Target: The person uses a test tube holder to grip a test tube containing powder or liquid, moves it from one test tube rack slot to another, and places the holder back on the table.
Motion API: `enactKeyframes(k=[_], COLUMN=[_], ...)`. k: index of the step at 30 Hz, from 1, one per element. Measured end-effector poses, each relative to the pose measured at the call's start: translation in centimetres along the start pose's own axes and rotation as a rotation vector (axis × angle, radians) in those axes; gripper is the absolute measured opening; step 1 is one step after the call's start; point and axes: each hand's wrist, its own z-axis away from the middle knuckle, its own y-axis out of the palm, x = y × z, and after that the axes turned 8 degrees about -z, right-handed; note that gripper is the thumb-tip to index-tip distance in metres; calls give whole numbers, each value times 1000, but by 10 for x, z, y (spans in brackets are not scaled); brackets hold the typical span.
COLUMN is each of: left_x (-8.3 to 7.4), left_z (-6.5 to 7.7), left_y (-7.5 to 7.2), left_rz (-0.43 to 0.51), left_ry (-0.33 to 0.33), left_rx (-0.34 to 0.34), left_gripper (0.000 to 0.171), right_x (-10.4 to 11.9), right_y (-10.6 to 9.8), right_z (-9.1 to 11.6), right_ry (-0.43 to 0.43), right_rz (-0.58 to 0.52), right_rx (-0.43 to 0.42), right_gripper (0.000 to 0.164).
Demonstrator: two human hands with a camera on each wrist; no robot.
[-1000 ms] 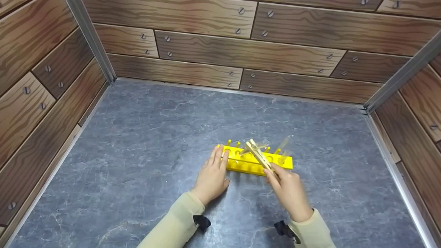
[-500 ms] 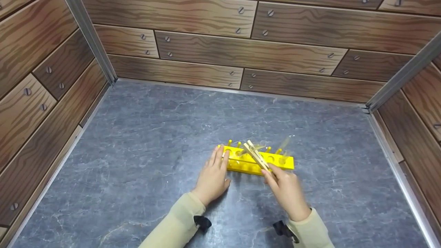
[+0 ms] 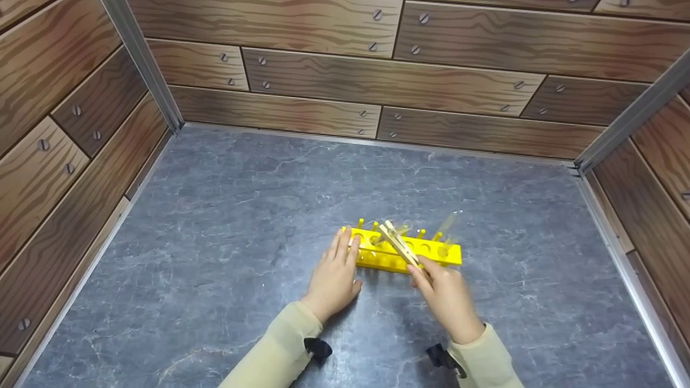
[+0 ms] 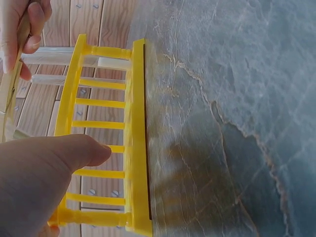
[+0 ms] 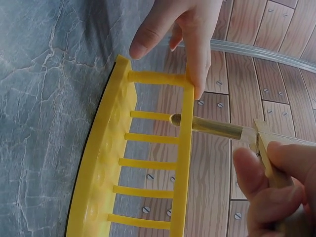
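A yellow test tube rack (image 3: 377, 261) stands on the floor of the work area, with two tiers joined by posts. My left hand (image 3: 331, 275) rests with fairly straight fingers on its left end, the thumb (image 4: 91, 150) in front of the posts. My right hand (image 3: 444, 291) grips a wooden test tube clamp (image 3: 399, 245) slanting over the rack's middle. In the right wrist view, the clamp's tip is at the upper part of a test tube (image 5: 217, 127) with yellowish liquid. That tube's rounded bottom pokes just below the upper tier.
At the rack's right end leans another clear test tube (image 3: 447, 229). Several yellow pegs (image 3: 422, 233) rise along the rack's far side. Wood-patterned walls (image 3: 302, 70) with metal edging surround the grey marbled surface (image 3: 259, 194) at the back and sides.
My right hand and the wooden clamp have shifted slightly left over the rack. The left hand keeps its place on the rack's end.
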Motion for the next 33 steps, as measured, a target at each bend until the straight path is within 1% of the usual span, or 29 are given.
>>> enactKeyframes(k=[8,12,18,23,33], left_x=[0,-1,-2,-3,-4], left_z=[-1,-1,-1,-1,-1], left_y=[1,1,1,1,1], left_rz=[2,3,-22,-53,-47], left_ry=[-5,-11,-10,-10,-19], left_rx=[21,33,15,11,16], left_gripper=[90,90,90,91,91], right_x=[-2,-3,-4,-5,-4], right_y=[2,5,7,6,3], right_z=[1,2,2,1,-1], right_ry=[17,24,32,54,61], right_rz=[2,-5,-29,-39,-45], right_rx=[5,10,14,28,40], right_gripper=[12,11,9,11,15])
